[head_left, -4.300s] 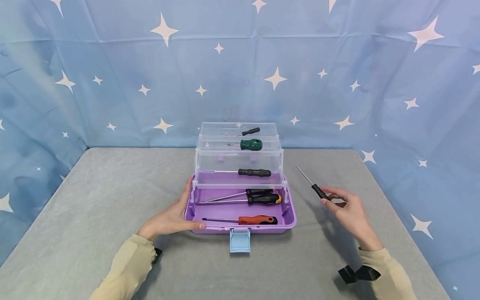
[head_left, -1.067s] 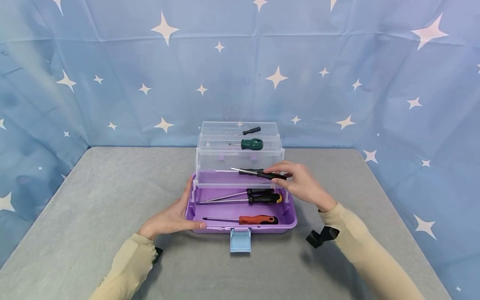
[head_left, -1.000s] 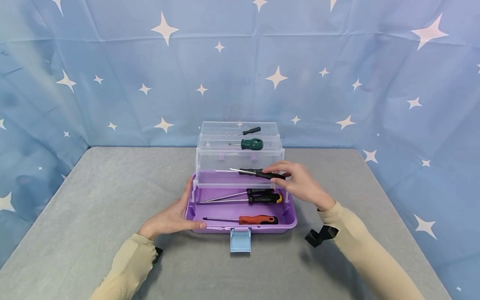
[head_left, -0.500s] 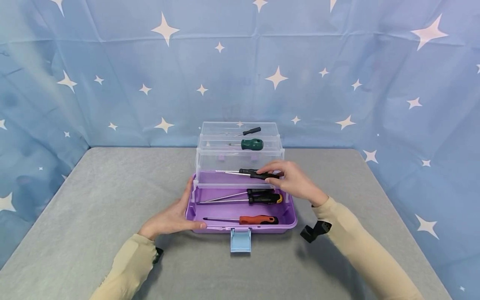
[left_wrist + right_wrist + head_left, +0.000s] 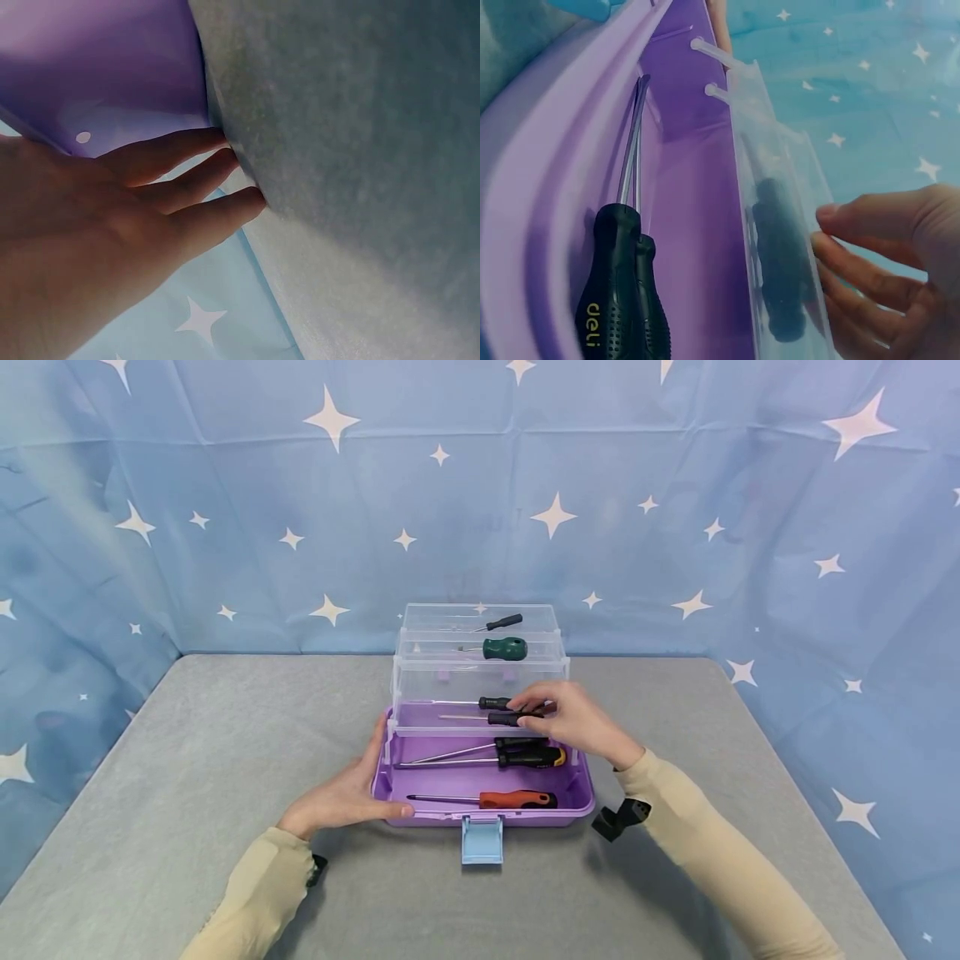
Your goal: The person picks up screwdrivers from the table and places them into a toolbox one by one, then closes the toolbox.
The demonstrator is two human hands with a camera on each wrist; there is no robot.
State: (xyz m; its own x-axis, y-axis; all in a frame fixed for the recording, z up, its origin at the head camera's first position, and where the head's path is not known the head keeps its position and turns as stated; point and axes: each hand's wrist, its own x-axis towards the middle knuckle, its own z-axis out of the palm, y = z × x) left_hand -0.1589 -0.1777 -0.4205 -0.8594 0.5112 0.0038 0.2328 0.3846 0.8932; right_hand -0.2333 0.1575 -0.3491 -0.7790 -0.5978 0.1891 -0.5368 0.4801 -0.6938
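My left hand [image 5: 341, 793] holds the left end of a purple toolbox [image 5: 577, 812], thumb on the front rim. In the left wrist view its fingers [image 5: 217, 214] lie against the box's outer wall. My right hand [image 5: 577, 718] pinches the handle of a black-handled screwdriver [image 5: 501, 719] at the lower clear tray [image 5: 420, 731]. Its shaft points left, in front of another black screwdriver [image 5: 491, 702] in that tray. Seen from the right wrist, the thumb and fingers [image 5: 870, 289] are at the tray's edge. A dark handle [image 5: 780, 262] shows through the clear wall.
An orange-and-black screwdriver [image 5: 517, 799] and two black-handled ones, one with a yellow end [image 5: 532, 757], lie in the box bottom. Higher clear tiers hold a green screwdriver [image 5: 506, 649] and a small black one [image 5: 504, 622]. A light-blue latch [image 5: 482, 842] hangs at the front.
My right hand has brought the black screwdriver from right of the box to the lower tray. It then slid left and down, the screwdriver levelling out. My left hand has stayed put.
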